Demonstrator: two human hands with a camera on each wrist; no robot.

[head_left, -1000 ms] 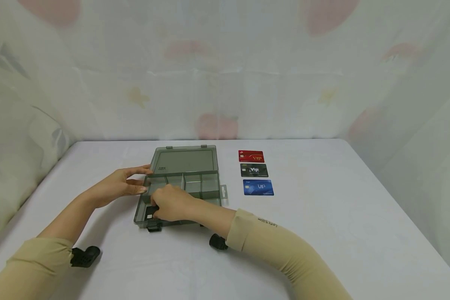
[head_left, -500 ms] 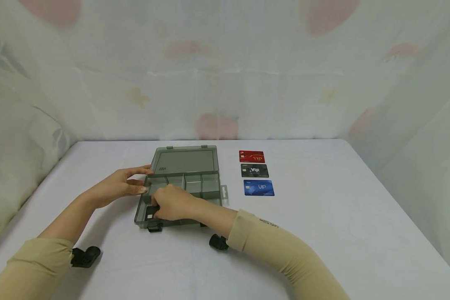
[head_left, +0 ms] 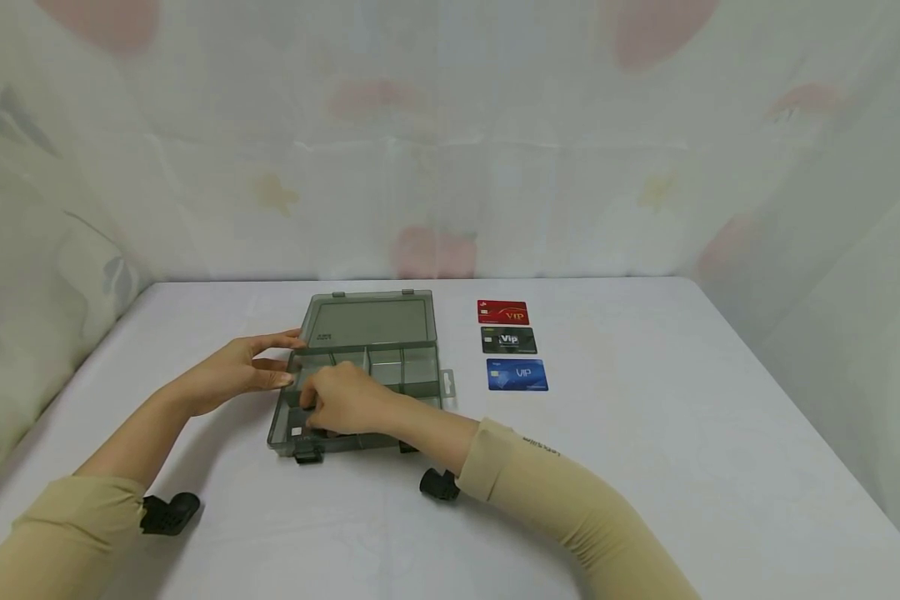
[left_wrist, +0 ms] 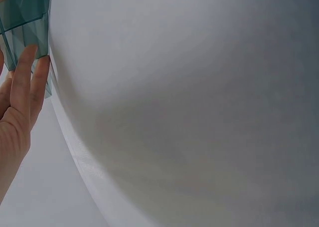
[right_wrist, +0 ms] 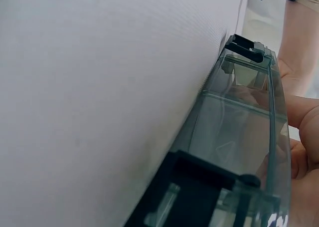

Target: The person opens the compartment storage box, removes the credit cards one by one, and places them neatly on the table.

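A smoky translucent compartment box (head_left: 423, 377) lies open on the white table, its lid (head_left: 367, 321) flat behind it. My left hand (head_left: 258, 367) rests straight fingers against the box's left wall; the left wrist view shows those fingers (left_wrist: 31, 82) touching the box corner (left_wrist: 25, 17). My right hand (head_left: 342, 408) reaches into the front-left compartment, its fingers curled down on a dark card (head_left: 297, 432) that lies low inside. In the right wrist view the box's front wall (right_wrist: 234, 132) fills the frame, and fingers (right_wrist: 299, 112) show beside and through it.
Three VIP cards lie in a column right of the box: red (head_left: 502, 312), black (head_left: 507, 340), blue (head_left: 517, 374). The white table (head_left: 645, 433) runs wide to the right and front. Patterned fabric hangs behind and at both sides.
The dark card has sunk lower into the front-left compartment and shows less. My right hand has shifted slightly back over it. The left hand has not moved.
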